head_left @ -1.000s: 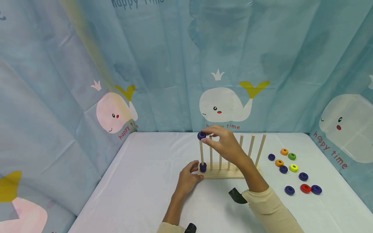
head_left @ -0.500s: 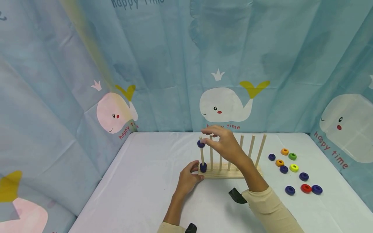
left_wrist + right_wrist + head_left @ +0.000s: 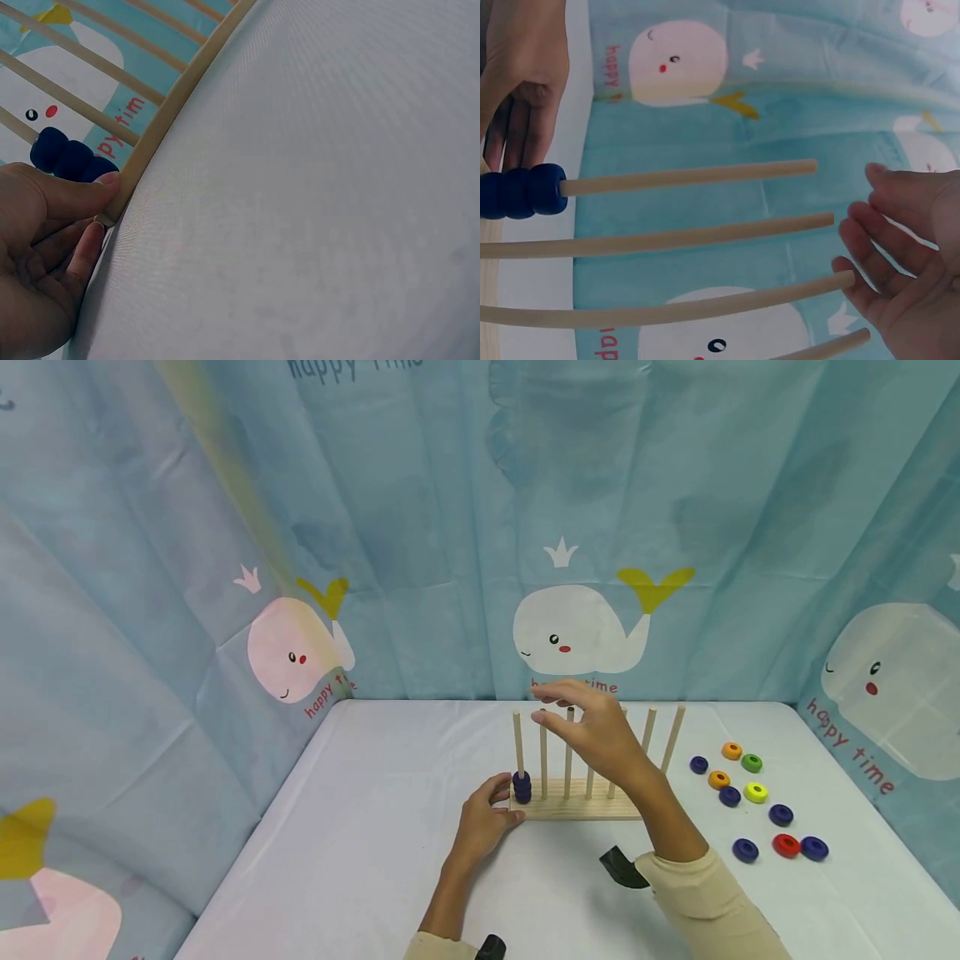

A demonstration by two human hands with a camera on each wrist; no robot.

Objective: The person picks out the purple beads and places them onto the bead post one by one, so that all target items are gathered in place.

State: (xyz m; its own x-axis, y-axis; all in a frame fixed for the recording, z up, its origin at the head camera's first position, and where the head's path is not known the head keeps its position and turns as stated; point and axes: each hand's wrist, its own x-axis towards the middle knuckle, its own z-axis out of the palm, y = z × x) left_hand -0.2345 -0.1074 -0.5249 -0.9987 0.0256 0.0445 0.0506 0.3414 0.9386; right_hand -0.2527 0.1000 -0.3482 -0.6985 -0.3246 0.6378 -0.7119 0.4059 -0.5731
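A wooden peg stand (image 3: 573, 811) with a row of upright pegs stands on the white table. Three dark blue ring beads (image 3: 526, 191) are stacked at the foot of its leftmost peg. My left hand (image 3: 482, 825) holds the stand's left end, with the thumb on the base's front edge in the left wrist view and fingertips at its end. Above the pegs is my right hand (image 3: 592, 732), thumb and fingers spread apart, with nothing between them. In the right wrist view its fingers are beside the peg tips.
Loose beads lie on the table to the right of the stand: several blue, two orange (image 3: 732, 751), one green (image 3: 752, 763), one yellow (image 3: 756, 792) and one red (image 3: 787, 846). A blue whale-print curtain (image 3: 450, 568) hangs behind and at the sides.
The right hand let go of a blue bead at the leftmost peg's top. The bead slid down onto the others, and the hand drew back to the right. The left hand stayed put.
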